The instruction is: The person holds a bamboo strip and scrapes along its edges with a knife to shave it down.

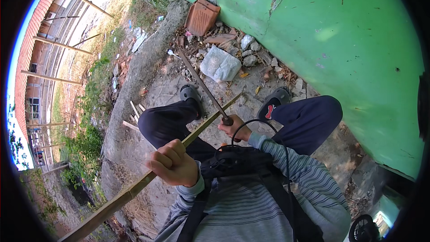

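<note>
My left hand (174, 163) is closed in a fist around a long split bamboo strip (117, 193). The strip runs from the lower left, under my fist, up to a tip between my feet. My right hand (235, 128) grips the handle of a long, narrow-bladed knife (200, 82), its dark blade pointing away and to the left. Near the handle, the blade crosses the strip close to its far end; whether the edge bites into it I cannot tell.
Beyond my feet lie a white block (220, 64), rubble and an orange clay block (202, 16). A green wall (327, 31) rises on the right. Several pale strips (131, 125) lie by my left knee, near a low concrete ledge (134, 76). A black cable (285, 152) loops by my right arm.
</note>
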A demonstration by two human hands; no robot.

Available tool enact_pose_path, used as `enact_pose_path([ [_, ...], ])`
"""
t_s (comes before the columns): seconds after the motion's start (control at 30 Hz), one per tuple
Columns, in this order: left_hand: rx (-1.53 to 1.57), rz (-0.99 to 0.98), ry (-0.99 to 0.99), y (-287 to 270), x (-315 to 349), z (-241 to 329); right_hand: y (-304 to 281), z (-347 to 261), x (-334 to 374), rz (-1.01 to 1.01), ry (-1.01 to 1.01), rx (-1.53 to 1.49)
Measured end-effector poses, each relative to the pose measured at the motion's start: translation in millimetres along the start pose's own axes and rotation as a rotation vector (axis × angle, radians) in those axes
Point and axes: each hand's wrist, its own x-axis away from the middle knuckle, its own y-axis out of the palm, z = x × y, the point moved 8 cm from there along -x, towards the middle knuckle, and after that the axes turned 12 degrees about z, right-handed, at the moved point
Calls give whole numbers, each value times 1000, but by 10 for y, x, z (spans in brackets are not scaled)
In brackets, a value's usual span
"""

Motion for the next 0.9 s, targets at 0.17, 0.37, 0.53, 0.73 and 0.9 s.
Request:
enact_pose_path([
  [0.17, 58, 37, -11, -152, -65, 7, 0, -254, 119, 2, -88, 152],
  [0.37, 44, 15, 14, -149, -63, 25, -69, 118, 26, -16, -23, 203],
  [0.53, 64, 68, -4, -269, -77, 21, -136, -286, 188, 62, -277, 355],
  [0.73, 61, -8, 46, -159, -58, 43, -50, -210, 166, 9, -253, 318],
  [0.9, 20, 0, 14, -154, -117, 14, -87, -442, 195, 32, -298, 371],
])
